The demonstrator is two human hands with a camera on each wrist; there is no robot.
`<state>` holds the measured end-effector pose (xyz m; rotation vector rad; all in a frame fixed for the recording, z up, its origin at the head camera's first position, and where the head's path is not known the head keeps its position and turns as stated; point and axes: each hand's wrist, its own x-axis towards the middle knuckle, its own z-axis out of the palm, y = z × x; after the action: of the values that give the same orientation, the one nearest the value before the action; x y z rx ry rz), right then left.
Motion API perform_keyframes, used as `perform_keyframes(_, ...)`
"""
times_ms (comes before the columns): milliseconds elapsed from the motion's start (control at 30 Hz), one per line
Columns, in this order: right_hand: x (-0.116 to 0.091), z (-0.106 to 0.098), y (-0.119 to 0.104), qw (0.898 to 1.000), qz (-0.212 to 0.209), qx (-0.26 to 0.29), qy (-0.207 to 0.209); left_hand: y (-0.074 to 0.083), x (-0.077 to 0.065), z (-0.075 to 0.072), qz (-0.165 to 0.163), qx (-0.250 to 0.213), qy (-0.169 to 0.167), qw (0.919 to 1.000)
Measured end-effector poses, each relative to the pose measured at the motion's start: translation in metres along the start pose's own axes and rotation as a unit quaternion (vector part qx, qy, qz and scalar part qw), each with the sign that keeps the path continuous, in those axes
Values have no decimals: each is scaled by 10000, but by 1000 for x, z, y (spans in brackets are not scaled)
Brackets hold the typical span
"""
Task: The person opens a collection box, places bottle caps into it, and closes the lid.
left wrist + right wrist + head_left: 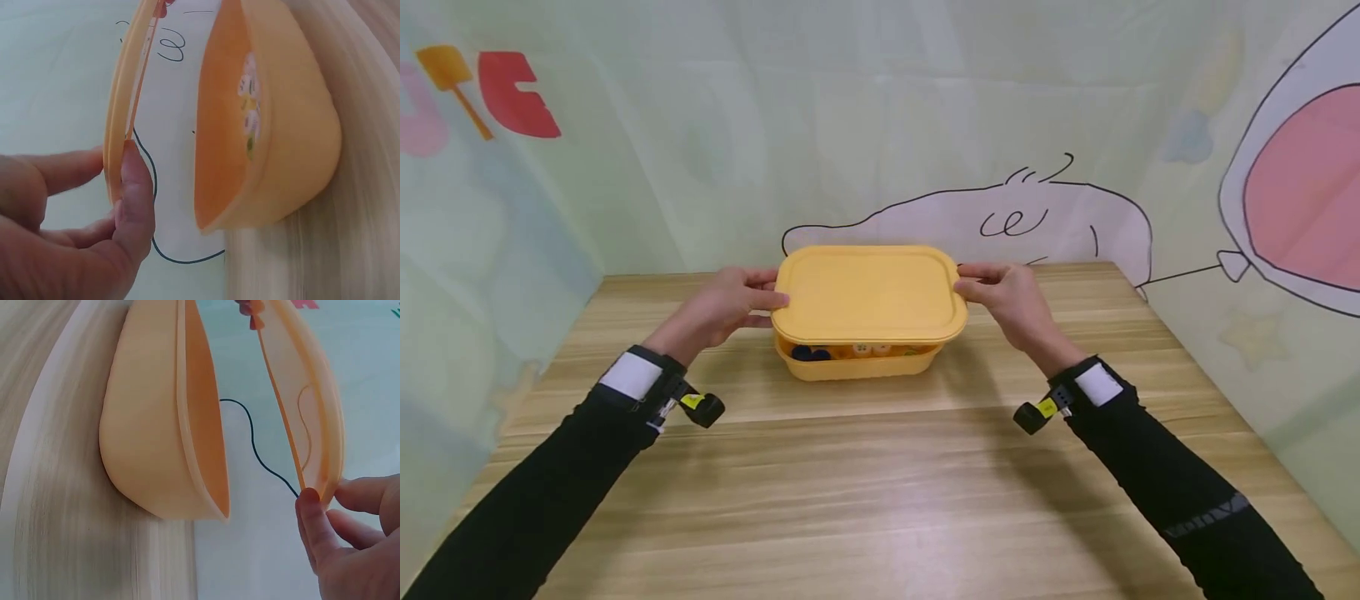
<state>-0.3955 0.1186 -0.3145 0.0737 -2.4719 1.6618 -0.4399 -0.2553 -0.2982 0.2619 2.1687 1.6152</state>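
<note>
A yellow rectangular lid [871, 293] with rounded corners is held above a matching yellow box [857, 367]. My left hand [726, 304] pinches the lid's left edge between thumb and fingers. On the opposite edge, my right hand [1007, 302] pinches it the same way. Both wrist views show a gap between the lid [119, 106] and the rim of the box [150, 419]. Through that gap in the head view, dark blue round pieces [811, 353] and small light pieces [871, 350] show inside the box. The lid hides most of the contents.
The box stands on a wood-grain table [865, 483], towards its back edge. Behind the table hangs a pale printed cloth [865, 125] with cartoon drawings. A small camera is strapped to each wrist.
</note>
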Motion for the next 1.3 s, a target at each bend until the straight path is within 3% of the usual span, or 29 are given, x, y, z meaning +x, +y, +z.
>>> perform_keyframes(133, 4, 4, 2, 9994, 144, -243, -210, -8, -1, -1, 7, 148, 209, 9997)
perform_keyframes(367, 11, 12, 9, 9944, 322, -813, -601, -21, 1, 6, -255, 559, 632, 9961)
perform_keyframes(633, 17, 21, 13, 9943, 277, -870, -551, -25, 8, 13, -329, 737, 1065, 9910)
perform_keyframes(833, 19, 23, 23, 9949, 324, -773, -560, -29, 13, 20, -275, 914, 1129, 9890)
perform_keyframes(1067, 17, 31, 28, 9959, 220, -695, -537, -36, 13, 17, -60, 1035, 1103, 9885)
perform_keyframes(1300, 18, 35, 33, 9947, 237, -842, -547, -38, 16, 17, -170, 1107, 1158, 9869)
